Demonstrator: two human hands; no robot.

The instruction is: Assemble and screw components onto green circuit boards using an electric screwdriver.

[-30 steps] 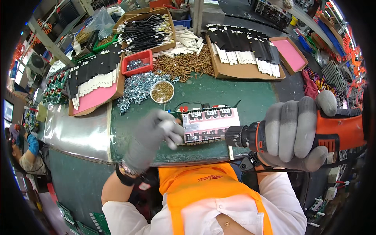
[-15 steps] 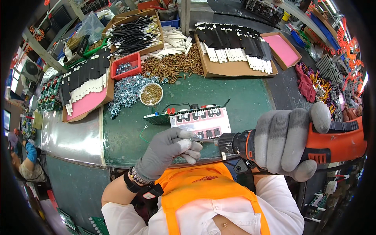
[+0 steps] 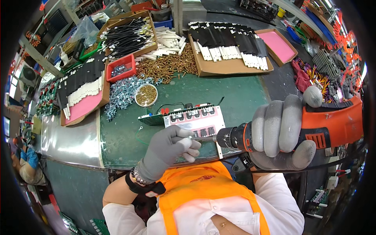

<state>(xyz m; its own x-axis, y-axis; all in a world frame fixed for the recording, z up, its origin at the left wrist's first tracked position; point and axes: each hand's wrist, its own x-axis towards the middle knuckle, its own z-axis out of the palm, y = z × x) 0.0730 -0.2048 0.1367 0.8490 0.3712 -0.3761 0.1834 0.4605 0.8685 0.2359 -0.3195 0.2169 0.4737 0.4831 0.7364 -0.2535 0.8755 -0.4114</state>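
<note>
Grey-gloved left hand [image 3: 170, 148] pinches a small shiny piece [image 3: 190, 137], too tiny to make out, at the tip of a thin metal bit [image 3: 206, 138]; a second ago its blurred fingers stopped short, to the left. The grey-gloved right hand [image 3: 281, 131] wraps around an orange-red and black power drill [image 3: 333, 122]. Just beyond, a silver metal plate with black components [image 3: 181, 127] lies on the green tabletop [image 3: 239, 94].

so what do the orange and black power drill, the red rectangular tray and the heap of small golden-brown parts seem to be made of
Orange and black power drill: likely plastic housing, satin, judging by its moulded curves.
Red rectangular tray: probably plastic, smooth, given its even colour.
Heap of small golden-brown parts: seemingly metal, shiny, from the brassy glints; plating unclear.
</note>
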